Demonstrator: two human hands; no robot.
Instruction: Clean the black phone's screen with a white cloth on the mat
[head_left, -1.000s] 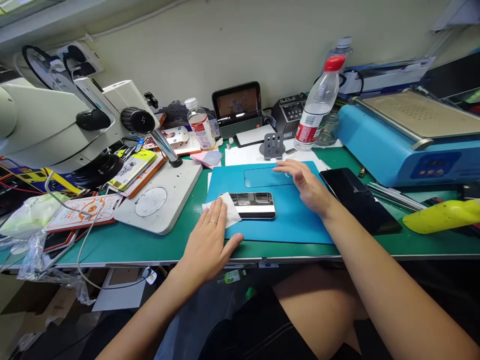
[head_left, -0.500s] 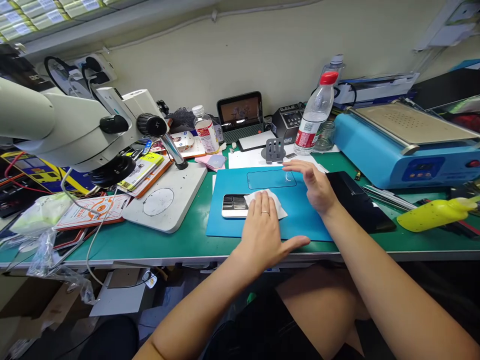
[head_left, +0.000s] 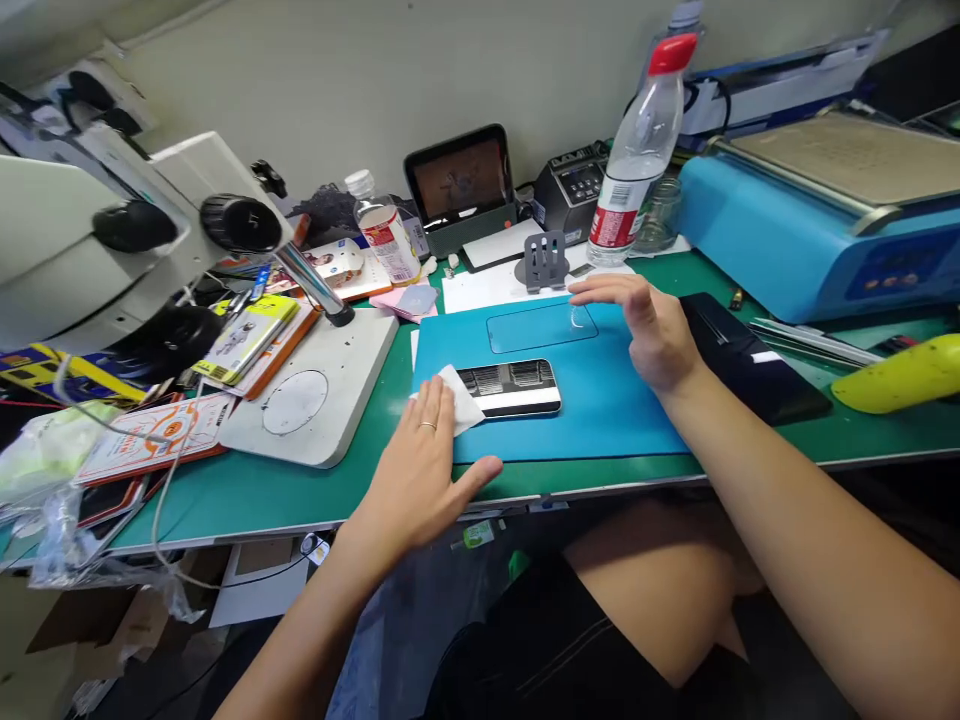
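A smartphone (head_left: pixel 517 388) lies flat with its shiny screen up on a blue mat (head_left: pixel 585 430). My left hand (head_left: pixel 424 445) presses a white wipe (head_left: pixel 459 402) against the phone's left end, fingers stretched out flat and thumb spread. Behind the phone, a clear screen protector (head_left: pixel 541 328) with a dark outline rests on the mat. My right hand (head_left: pixel 652 335) hovers at the protector's right end, its fingers extended and apart from the thumb. Whether its fingertips touch the film I cannot tell.
A microscope stand (head_left: pixel 352 400) is on the left, near stacked boxes (head_left: pixel 255 340). At the back are a tablet (head_left: pixel 461 185), a grey phone holder (head_left: pixel 545 262) and a red-capped bottle (head_left: pixel 630 170). A blue heating machine (head_left: pixel 780 240) and a yellow bottle (head_left: pixel 900 375) occupy the right.
My left hand has slid the wipe leftward across the phone to its left end, uncovering the right part of the screen. My right hand stays by the protector. The head view has shifted.
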